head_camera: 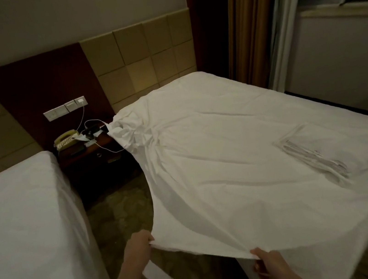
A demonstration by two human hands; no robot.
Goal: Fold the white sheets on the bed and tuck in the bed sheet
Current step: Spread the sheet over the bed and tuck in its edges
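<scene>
A white bed sheet [223,147] is spread over the right bed, bunched in wrinkles at its far left corner near the nightstand. Its near edge is lifted off the mattress and stretched taut over the gap between the beds. My left hand [138,246] pinches that edge at the near left corner, and a loose tail of cloth hangs below it. My right hand [269,264] grips the same edge further right, by the bed's foot. A folded white sheet [311,155] lies flat on the right part of the bed.
A second bed [23,225] with white bedding stands at the left. Between the beds is a dark nightstand [93,151] with a telephone [66,138] and charger cables. Patterned carpet lies in the gap. Curtains [253,22] and a window are at the back right.
</scene>
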